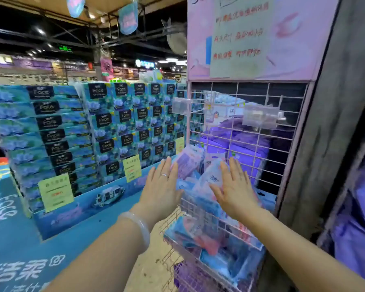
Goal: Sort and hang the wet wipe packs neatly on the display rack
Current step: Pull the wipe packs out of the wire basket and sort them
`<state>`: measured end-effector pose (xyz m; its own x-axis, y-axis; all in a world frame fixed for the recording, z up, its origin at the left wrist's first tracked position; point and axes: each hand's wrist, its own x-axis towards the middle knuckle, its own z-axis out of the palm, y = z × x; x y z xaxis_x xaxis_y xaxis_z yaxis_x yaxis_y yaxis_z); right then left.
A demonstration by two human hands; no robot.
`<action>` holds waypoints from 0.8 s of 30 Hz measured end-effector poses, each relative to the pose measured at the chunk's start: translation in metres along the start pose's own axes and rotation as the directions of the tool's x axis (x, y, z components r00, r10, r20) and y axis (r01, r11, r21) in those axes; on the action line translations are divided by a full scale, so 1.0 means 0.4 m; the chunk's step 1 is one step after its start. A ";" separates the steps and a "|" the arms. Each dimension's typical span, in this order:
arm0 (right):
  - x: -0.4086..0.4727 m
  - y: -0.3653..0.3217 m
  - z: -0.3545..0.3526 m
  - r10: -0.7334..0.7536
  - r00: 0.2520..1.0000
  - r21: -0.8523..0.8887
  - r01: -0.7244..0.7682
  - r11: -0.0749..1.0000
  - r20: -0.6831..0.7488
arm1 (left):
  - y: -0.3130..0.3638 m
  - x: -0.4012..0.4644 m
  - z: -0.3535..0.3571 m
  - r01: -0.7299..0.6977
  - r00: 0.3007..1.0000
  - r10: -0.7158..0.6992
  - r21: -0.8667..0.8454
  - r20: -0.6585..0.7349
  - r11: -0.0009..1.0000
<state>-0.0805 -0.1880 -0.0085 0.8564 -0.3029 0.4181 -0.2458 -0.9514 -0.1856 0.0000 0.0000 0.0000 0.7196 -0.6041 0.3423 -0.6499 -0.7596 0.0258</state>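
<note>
Stacks of blue tissue packs (pixel 89 131) marked "Face" fill the left side of a shop floor, piled on a blue printed base (pixel 51 245) with yellow price cards (pixel 55 194) fixed to their fronts. Just right of the stacks, a person's left hand (pixel 161 187) reaches forward with fingers straight and close together, palm toward the hanging goods, a ring (pixel 164 175) on one finger and a pale bangle (pixel 138 229) on the wrist. The hand's fingertips sit beside a purple wet wipe pack (pixel 187 163); whether they touch it cannot be told through the blur. Right of that, the right hand (pixel 233 189) is spread flat, fingers straight and slightly parted, laid against a white-and-blue wet wipe pack (pixel 212 178) that hangs in front of the pink wire display rack (pixel 247 131). Neither hand grips anything. Near and below the hands, more blue and pink packs (pixel 211 239) crowd the rack's lower hooks, overlapping and tilted. Far up on the grid, two clear plastic label holders (pixel 259 118) stick out on bare hooks, and purple packages (pixel 249 148) show through the wire behind. Above the grid, a pink header board (pixel 293 39) carries a paper notice (pixel 240 34) with red handwriting. A grey pillar (pixel 333 123) stands at the far right.
</note>
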 end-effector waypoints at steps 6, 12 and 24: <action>0.094 0.013 0.107 0.295 0.955 0.020 -0.294 0.956 -0.042 | -0.120 0.226 0.120 -0.165 0.985 0.168 -0.072 0.040 0.984; 0.130 -0.039 0.140 0.575 0.818 0.211 -0.559 0.802 -0.017 | -0.222 0.368 0.162 -0.245 0.948 0.298 -0.345 0.111 0.906; 0.188 -0.043 0.100 0.791 0.612 0.628 -0.621 0.469 0.013 | -0.209 0.455 0.213 -0.176 0.972 0.234 -0.642 0.006 0.747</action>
<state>0.0063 -0.1920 -0.0092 0.3356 -0.9370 0.0970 -0.3620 -0.2233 -0.9050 0.2060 -0.0669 -0.0199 0.5489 -0.7667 0.3330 -0.7685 -0.3062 0.5617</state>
